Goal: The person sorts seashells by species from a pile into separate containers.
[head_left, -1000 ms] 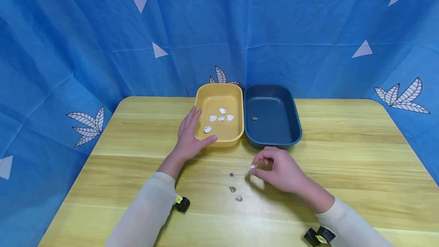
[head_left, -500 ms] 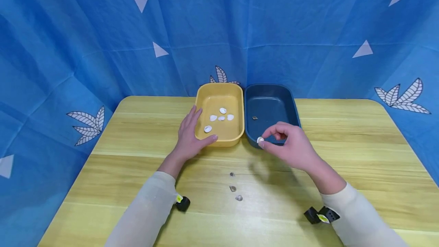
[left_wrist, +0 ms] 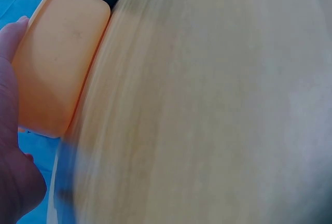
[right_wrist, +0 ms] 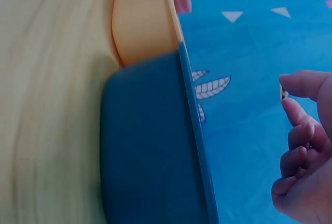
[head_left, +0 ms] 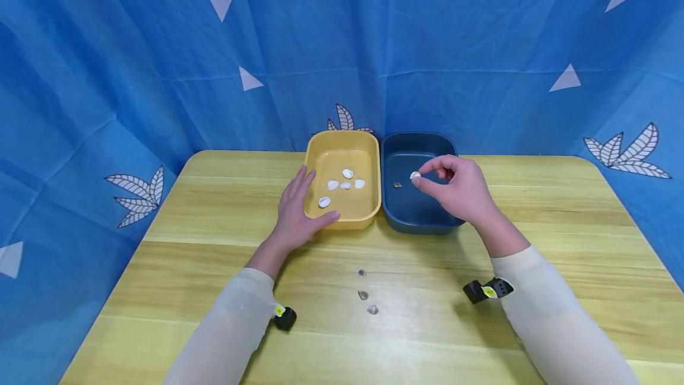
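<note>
My right hand (head_left: 459,190) pinches a small whitish shell (head_left: 415,175) between thumb and forefinger, above the dark blue tray (head_left: 422,227). In the right wrist view the same hand (right_wrist: 308,146) holds the shell (right_wrist: 282,92) higher than the tray's rim. One small brown shell (head_left: 397,185) lies inside the blue tray. My left hand (head_left: 294,212) rests with spread fingers on the left side and near corner of the yellow tray (head_left: 350,224). Several white shells (head_left: 345,185) lie in that yellow tray. The left wrist view shows the hand (left_wrist: 13,130) against the tray's wall (left_wrist: 62,58).
Three small greyish-brown shells, one of them in the middle (head_left: 363,295), lie on the wooden table (head_left: 214,207) in front of the trays. The two trays stand side by side near the back edge, before a blue curtain (head_left: 320,28).
My right hand has carried the pinched shell from over the table, forward and slightly right, to above the blue tray. My left hand has stayed where it was.
</note>
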A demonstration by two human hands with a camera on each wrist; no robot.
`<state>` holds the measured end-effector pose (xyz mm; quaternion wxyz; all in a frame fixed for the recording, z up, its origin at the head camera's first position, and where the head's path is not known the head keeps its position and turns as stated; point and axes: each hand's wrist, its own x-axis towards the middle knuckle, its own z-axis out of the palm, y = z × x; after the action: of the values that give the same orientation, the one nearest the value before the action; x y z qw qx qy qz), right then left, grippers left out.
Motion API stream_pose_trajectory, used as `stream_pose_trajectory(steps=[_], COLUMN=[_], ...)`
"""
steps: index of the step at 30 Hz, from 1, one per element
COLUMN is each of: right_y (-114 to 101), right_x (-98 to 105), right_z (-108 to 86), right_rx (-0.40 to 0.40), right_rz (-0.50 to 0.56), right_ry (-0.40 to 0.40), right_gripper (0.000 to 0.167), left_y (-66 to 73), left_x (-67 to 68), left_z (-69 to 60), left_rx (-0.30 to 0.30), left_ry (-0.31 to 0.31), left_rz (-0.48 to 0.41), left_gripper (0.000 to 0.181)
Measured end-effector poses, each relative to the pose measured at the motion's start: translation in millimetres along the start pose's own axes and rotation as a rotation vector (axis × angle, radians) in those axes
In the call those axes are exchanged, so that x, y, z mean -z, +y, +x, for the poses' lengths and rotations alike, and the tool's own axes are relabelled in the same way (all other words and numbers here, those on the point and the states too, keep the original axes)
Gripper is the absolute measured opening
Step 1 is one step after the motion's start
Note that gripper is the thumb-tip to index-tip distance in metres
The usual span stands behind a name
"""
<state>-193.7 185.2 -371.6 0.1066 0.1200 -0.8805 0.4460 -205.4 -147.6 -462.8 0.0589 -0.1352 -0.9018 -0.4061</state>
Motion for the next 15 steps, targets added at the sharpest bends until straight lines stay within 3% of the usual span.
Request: stream_pose_trajectory(steps=[15], right_y=[24.4], right_x=[-10.5], right_z=[25.0], right_rx=[-0.14], right_rz=[-0.061], right_ry=[0.089], right_gripper=[0.034], left_y=[1.1], left_x=[0.7], left_z=[-0.8], left_rx=[-0.001], left_ry=[0.0], left_rz=[-0.016], left_gripper=[0.102])
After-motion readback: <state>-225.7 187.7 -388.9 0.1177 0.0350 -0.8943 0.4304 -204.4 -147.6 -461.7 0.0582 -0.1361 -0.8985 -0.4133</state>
